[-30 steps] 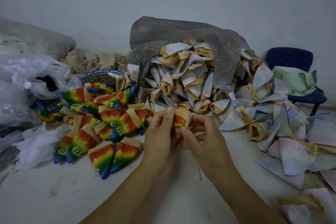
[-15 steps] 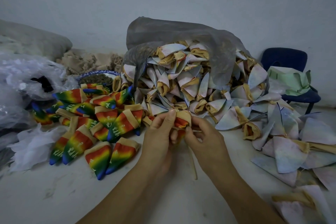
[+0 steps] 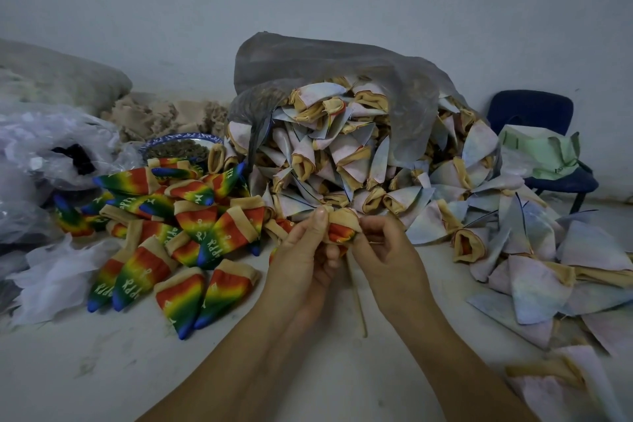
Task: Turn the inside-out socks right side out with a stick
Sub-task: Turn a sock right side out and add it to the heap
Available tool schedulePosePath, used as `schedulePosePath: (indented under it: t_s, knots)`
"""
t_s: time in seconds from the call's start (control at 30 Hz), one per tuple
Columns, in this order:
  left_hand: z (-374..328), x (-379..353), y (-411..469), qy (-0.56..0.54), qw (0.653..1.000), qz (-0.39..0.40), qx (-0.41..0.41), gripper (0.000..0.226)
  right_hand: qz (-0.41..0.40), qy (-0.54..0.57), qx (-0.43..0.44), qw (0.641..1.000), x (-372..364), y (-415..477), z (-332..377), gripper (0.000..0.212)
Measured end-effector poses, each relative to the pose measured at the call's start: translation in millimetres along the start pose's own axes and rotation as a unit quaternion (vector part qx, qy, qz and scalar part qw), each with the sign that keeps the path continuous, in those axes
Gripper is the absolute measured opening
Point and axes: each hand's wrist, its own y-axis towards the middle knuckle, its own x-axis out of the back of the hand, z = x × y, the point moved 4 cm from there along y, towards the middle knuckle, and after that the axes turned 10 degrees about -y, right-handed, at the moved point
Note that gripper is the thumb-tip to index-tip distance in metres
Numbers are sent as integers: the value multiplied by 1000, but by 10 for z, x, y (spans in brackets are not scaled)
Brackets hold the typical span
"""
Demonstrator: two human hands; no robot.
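Sock: bunched rainbow-knit sock with a tan cuff [image 3: 342, 228], held up in front of the piles.
Hands: left hand [image 3: 305, 250] and right hand [image 3: 387, 253] close together, both pinching the rolled cuff.
Stick: thin pale wooden stick [image 3: 358, 301], slanting down from under the sock, between the wrists.
Left: soft, cone-shaped rainbow socks [image 3: 191, 236].
Behind: pale inside-out socks [image 3: 342, 154] spilling from a translucent grey plastic bag [image 3: 325, 65].

Two hands [image 3: 303, 260] [image 3: 388, 257], one stick [image 3: 358, 301], one held sock [image 3: 342, 228], one blue chair [image 3: 531, 113], one bowl [image 3: 181, 138], one grey bag [image 3: 325, 58].
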Motion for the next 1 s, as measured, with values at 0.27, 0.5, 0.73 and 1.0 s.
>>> schedulePosePath:
  t_s: [0.27,0.5,0.73,1.0]
  knots:
    - [5,-35,9,-65,996,9,65,31,0,-2,-30,1000,19,12,-42,25]
    - [-24,-44,63,-79,992,24,95,23,25,91,-81,992,14,1,-50,27]
    - [-112,-21,82,1,998,16,58,29,139,330,-158,920,-84,-18,-28,10]
    - [-39,-126,-27,-34,991,31,126,23,141,331,-182,915,-77,-31,-69,17]
